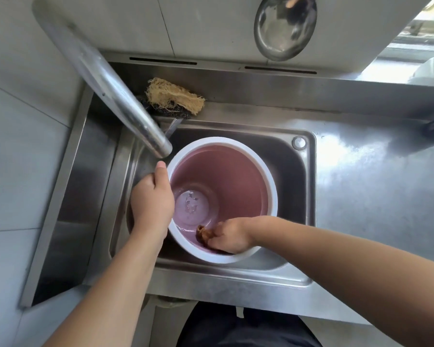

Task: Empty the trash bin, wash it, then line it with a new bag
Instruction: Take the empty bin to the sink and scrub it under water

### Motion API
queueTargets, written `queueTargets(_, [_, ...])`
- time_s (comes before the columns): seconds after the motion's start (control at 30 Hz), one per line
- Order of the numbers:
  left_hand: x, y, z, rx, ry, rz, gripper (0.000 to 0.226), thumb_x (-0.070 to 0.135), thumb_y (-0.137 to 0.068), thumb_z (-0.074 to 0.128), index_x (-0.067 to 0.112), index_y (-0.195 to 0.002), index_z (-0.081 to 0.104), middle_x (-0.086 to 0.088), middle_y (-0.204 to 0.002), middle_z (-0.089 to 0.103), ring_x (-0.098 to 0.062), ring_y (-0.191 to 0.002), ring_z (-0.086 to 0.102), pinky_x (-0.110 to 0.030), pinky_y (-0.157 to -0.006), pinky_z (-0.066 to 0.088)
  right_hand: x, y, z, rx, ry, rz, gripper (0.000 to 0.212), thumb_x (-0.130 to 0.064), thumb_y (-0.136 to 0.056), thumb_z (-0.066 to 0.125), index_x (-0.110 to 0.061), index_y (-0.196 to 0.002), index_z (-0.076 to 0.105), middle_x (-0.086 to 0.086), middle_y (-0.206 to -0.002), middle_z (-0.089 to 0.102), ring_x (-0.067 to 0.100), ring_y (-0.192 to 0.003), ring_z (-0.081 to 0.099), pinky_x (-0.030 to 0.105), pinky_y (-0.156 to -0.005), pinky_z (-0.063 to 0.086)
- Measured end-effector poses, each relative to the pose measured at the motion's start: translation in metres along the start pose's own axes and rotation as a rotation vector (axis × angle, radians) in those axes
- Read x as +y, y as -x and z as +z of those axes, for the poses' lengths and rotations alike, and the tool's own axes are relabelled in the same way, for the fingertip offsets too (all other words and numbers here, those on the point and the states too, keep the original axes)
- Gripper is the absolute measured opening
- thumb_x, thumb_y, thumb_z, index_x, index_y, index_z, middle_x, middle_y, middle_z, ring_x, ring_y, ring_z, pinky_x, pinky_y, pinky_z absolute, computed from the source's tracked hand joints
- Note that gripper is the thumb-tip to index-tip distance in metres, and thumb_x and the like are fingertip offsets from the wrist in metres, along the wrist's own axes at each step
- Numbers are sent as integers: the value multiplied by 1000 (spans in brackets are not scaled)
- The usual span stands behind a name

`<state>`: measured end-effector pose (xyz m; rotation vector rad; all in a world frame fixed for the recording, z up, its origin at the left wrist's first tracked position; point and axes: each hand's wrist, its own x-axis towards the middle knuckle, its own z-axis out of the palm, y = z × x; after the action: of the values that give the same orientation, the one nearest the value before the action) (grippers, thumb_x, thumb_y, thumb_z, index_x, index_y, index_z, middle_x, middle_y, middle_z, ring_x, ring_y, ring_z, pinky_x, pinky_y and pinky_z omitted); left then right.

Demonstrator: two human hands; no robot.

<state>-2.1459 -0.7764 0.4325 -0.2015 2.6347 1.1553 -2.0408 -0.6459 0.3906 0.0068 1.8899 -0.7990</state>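
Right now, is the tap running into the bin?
Off, as far as can be seen: no stream falls from the faucet spout. The bin holds only shallow water at its bottom.

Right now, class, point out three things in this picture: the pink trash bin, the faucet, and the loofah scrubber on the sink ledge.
trash bin [238,171]: head view, on its pink inner wall.
faucet [115,96]: head view, on the middle of its metal spout.
loofah scrubber [173,95]: head view, on its pale fibrous top.
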Motion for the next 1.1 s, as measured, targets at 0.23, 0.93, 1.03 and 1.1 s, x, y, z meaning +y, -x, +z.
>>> queueTargets(0.23, [3,-2,7,-36,-57,82,60,58,-96,36,18,-52,46,4,-48,54,-16,-52,50,-30,-53,34,32,-21,-3,-35,786,161,57,-30,-101,31,-25,-157,19,13,-159,32,38,-145,25,56,-118,21])
queueTargets(0.93, [2,-21,0,-32,-31,-12,63,56,-97,36,13,-54,52,-2,-57,57,-21,-56,54,-30,-51,35,35,0,-113,556,1247,-318,45,-15,-105,31,-1,-146,43,7,-164,26,24,-154,4,50,-124,1])
queueTargets(1.03, [1,-19,0,-28,-22,-39,64,61,-93,36,14,-54,52,0,-50,56,-19,-53,54,-29,-50,34,43,-13,-102,478,1265,-159,52,-21,-106,25,-4,-156,22,5,-168,11,21,-154,-5,46,-123,-11])
queueTargets(1.1, [2,-16,2,-36,-1,-48,61,64,-91,35,18,-55,56,4,-50,58,-19,-53,53,-30,-51,35,47,-26,-87,417,1250,-73,54,-26,-106,25,-7,-157,19,6,-168,7,22,-154,-6,44,-120,-14])
